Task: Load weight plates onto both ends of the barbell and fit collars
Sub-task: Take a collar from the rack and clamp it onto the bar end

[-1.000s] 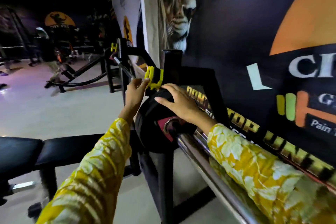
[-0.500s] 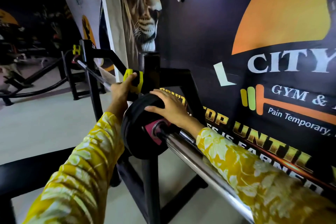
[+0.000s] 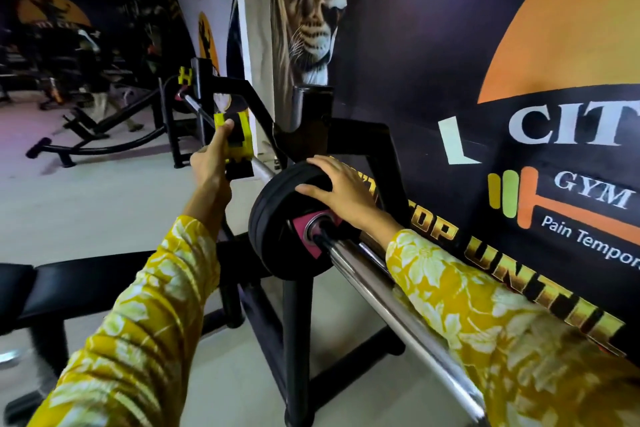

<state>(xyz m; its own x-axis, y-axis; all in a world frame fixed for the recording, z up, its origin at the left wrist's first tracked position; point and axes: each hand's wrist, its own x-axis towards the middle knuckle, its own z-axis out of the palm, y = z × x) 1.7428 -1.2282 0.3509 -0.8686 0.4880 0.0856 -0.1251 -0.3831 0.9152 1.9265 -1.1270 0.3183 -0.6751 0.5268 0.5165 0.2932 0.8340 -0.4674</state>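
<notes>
A chrome barbell (image 3: 381, 291) runs from the lower right up to the far left on a black rack. A black weight plate (image 3: 277, 239) with a pink hub sits on the bar's sleeve. My right hand (image 3: 341, 189) lies flat over the plate's top edge, fingers spread. My left hand (image 3: 211, 158) grips a yellow and black collar (image 3: 235, 142), which sits on the bar just beyond the plate, a short gap away from it. A second yellow collar (image 3: 184, 74) shows at the bar's far end.
The black rack upright (image 3: 298, 322) and its feet stand under the plate. A black padded bench (image 3: 79, 288) lies to the left. The painted wall (image 3: 485, 80) is close on the right. Other gym machines (image 3: 86, 135) stand far left on the pale floor.
My left hand has drawn the yellow collar outward along the bar, away from the plate. My right hand stays on the plate. The view has shifted slightly.
</notes>
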